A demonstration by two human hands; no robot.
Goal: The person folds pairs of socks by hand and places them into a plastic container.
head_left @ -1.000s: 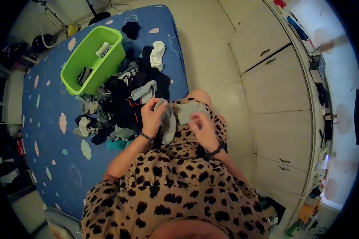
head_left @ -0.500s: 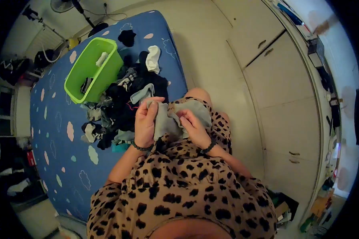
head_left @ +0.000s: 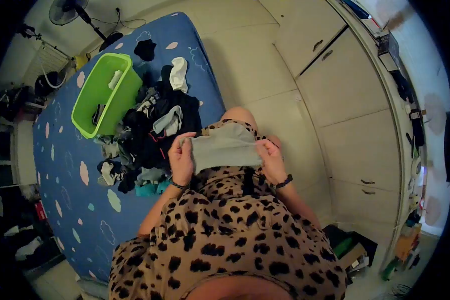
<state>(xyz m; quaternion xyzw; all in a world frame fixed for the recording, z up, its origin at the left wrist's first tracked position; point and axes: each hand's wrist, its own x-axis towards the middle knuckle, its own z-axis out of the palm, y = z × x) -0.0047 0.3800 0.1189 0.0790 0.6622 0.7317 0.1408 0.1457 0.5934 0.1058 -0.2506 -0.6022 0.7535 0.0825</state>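
A light grey sock point(head_left: 224, 149) is stretched out flat above my lap, pulled wide between both hands. My left hand point(head_left: 181, 161) pinches its left end, with the thumb on top. At the opposite end, my right hand point(head_left: 272, 162) grips the fabric between thumb and fingers. Just beyond my left hand, a pile of mostly dark socks point(head_left: 145, 131) lies on the bed, with another grey sock point(head_left: 169, 120) on top. A white sock point(head_left: 178, 75) rests at the pile's far edge.
A green basket point(head_left: 128, 95) with a few rolled socks inside stands on the blue patterned bed point(head_left: 67, 195). One black sock point(head_left: 145, 50) lies apart near the far end. A fan point(head_left: 67, 11) stands behind the bed, and cabinets point(head_left: 347, 95) line the right side.
The grey sock was bunched between my hands and is now spread flat. My right hand has moved right, away from my left. The view has shifted slightly.
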